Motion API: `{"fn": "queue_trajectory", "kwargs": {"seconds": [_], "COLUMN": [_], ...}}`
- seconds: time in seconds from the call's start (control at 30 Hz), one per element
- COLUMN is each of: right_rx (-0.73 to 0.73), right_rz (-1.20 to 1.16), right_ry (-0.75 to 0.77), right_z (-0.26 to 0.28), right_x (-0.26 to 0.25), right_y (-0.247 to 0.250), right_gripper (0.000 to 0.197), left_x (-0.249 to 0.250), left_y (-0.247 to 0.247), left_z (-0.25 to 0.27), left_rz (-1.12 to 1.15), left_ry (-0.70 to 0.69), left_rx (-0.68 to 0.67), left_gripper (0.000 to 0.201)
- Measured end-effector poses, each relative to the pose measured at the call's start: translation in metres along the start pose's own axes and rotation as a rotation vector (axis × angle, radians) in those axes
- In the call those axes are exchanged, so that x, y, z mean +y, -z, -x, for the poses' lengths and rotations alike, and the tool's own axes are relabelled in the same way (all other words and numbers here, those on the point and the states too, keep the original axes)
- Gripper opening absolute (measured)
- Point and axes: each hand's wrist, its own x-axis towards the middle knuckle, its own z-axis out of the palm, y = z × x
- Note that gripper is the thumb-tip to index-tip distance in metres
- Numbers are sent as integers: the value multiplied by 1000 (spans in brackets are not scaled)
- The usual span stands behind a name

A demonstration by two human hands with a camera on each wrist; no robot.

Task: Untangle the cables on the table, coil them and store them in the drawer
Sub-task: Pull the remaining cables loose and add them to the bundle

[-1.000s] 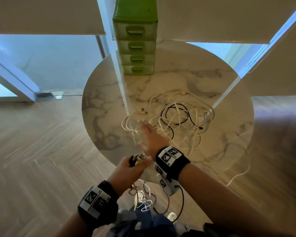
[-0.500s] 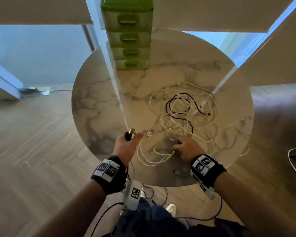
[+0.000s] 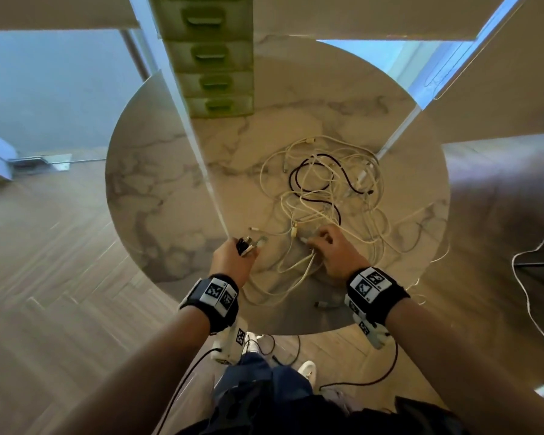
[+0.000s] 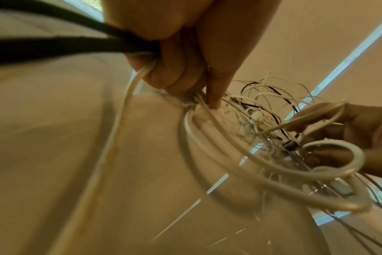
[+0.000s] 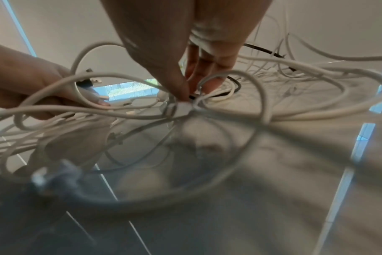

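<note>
A tangle of white and black cables (image 3: 327,189) lies on the round marble table (image 3: 157,171). My left hand (image 3: 233,255) grips a bunch of cable ends, black and white, with plugs (image 3: 248,243) sticking out of the fist; the left wrist view shows its fingers (image 4: 181,69) curled round them. My right hand (image 3: 330,246) pinches a white connector (image 5: 182,107) at the near edge of the tangle, thumb and fingertips closed on it. A green drawer unit (image 3: 214,54) with all its drawers closed stands at the table's far side.
A loose plug (image 3: 325,304) lies near the table's front edge. One white cable (image 3: 529,296) trails over the wooden floor at the right. Wrist-camera leads (image 3: 283,350) hang below the table by my feet.
My right hand drew back from the left of the pile and closed on a connector at its near edge. My left hand rose over the table edge with its bunch of cable ends.
</note>
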Motion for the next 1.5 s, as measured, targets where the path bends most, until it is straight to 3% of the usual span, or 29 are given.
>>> {"fn": "queue_trajectory", "kwargs": {"seconds": [0.17, 0.27, 0.4, 0.53, 0.6, 0.67, 0.83, 1.2, 1.4, 1.5], "right_rx": [261, 322, 473, 273, 116, 44, 81, -36, 67, 85], "right_rz": [-81, -356, -377, -464, -405, -369, -415, -372, -457, -423], "right_ry": [-140, -235, -471, -877, -918, -820, -537, -49, 187, 192], "right_z": [24, 40, 51, 37, 22, 5, -31, -82, -88, -89], "right_x": [5, 17, 45, 71, 70, 58, 11, -61, -68, -60], "right_y": [5, 9, 16, 27, 33, 41, 36, 46, 69, 72], "right_gripper": [58, 59, 57, 62, 48, 42, 39, 23, 26, 30], "left_x": [-4, -4, -2, -1, -1, -1, -2, -8, -12, -11], "left_y": [0, -3, -4, -6, -6, -6, -7, -5, -5, -4], "left_z": [-3, -2, -2, 0, -1, -1, -2, -4, -6, -5], "left_rz": [-32, -20, -22, -58, -66, -73, -58, 1, -13, -8], "left_ry": [19, 40, 51, 35, 31, 31, 26, -7, -40, -50], "left_rx": [-9, -2, 16, 31, 33, 35, 42, 22, 4, -16], "left_gripper": [24, 23, 28, 34, 35, 36, 35, 26, 27, 26]}}
